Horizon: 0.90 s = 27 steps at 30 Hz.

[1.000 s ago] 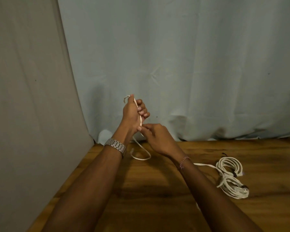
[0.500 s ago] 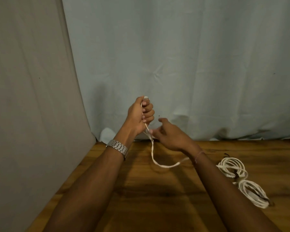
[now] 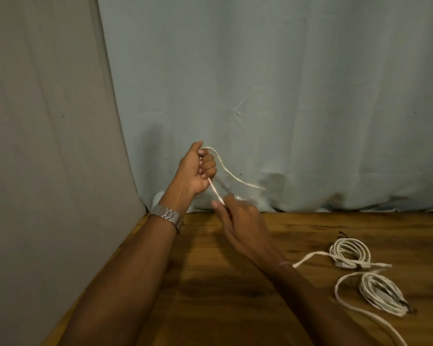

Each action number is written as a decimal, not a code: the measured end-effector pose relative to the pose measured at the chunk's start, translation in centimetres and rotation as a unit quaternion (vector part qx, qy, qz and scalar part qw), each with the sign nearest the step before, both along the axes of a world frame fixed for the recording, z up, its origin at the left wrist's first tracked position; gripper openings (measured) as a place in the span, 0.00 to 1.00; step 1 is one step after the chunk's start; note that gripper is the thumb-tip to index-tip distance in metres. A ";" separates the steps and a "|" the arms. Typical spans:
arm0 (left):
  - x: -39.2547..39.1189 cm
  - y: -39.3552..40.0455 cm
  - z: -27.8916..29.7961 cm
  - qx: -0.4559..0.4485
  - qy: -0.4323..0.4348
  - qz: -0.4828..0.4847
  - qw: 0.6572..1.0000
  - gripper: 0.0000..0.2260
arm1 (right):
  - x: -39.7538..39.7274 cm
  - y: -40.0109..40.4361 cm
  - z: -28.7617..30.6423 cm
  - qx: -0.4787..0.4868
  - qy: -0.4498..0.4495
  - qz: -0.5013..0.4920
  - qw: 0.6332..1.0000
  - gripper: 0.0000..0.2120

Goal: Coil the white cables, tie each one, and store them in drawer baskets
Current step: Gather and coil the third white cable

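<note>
My left hand is raised above the back of the wooden table, fist curled round a white cable. One strand arcs from the top of the fist out to the right in the air; another runs down from the fist to my right hand, which pinches it just below. The loose rest of this cable trails from under my right wrist across the table to the right. Two coiled, tied white cables lie there: one further back, one nearer.
A pale curtain hangs behind the table's back edge, and a beige panel stands along its left edge. A small white object peeks out at the curtain's foot behind my left wrist.
My right hand has dropped below the left fist and slid along the cable. A strand now swings out to the right from the fist. The view shifted slightly left.
</note>
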State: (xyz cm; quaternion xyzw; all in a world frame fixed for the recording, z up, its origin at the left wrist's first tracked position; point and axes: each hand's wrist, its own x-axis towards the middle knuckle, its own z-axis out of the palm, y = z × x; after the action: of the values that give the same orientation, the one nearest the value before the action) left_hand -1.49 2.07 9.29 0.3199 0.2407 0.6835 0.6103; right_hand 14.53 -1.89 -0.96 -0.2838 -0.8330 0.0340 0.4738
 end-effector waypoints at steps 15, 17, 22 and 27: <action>-0.8 -1.1 -2.1 -0.019 -0.001 -0.003 1.000 0.22 | -0.6 -1.3 4.7 -0.253 -0.033 0.045 0.966 0.30; 0.2 -1.3 -2.2 -0.018 0.021 0.006 1.000 0.20 | -2.6 -1.0 5.8 -0.330 0.038 0.077 0.940 0.27; 0.1 -1.5 -1.7 -0.051 0.037 -0.012 0.998 0.20 | -5.1 -2.2 3.2 -0.209 0.046 -0.037 0.976 0.26; -1.4 -1.2 -1.9 -0.071 -0.006 0.011 0.997 0.19 | -3.5 -4.5 0.0 -0.085 0.009 -0.046 0.995 0.20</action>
State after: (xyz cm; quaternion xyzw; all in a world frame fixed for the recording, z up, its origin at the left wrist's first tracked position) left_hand -2.92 0.84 7.43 0.2689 0.2881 0.6736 0.6252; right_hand 11.06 -6.35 -0.95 -0.3605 -0.8090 0.0852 0.4563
